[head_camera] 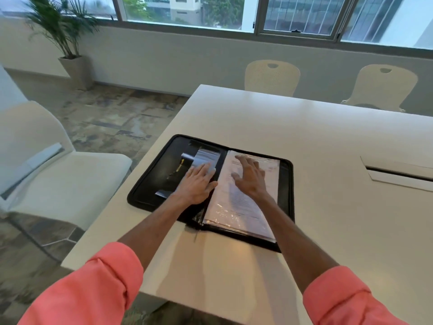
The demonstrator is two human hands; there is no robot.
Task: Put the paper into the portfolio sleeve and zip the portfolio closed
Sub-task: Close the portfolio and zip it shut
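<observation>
Portfolio (161,170) open, frame centre; paper (242,198) on its right half, seemingly inside slick sleeve (226,213). Left hand (198,182) and right hand (250,175) press flat, fingers spread. Paper likely floppy; take portfolio by its stiff edge.

portfolio (152,177) 1 | hands (196,184) (250,178) 2 | chairs (58,172) (271,77) (384,86) 3 | table (304,127) 1 | plant (61,26) 1

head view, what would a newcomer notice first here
A black portfolio lies open flat near the left edge of the white table. The left hand rests flat on its left half; the right hand is spread over the paper in the clear sleeve on its right half. Coral-pink sleeves fill the bottom corners.
</observation>
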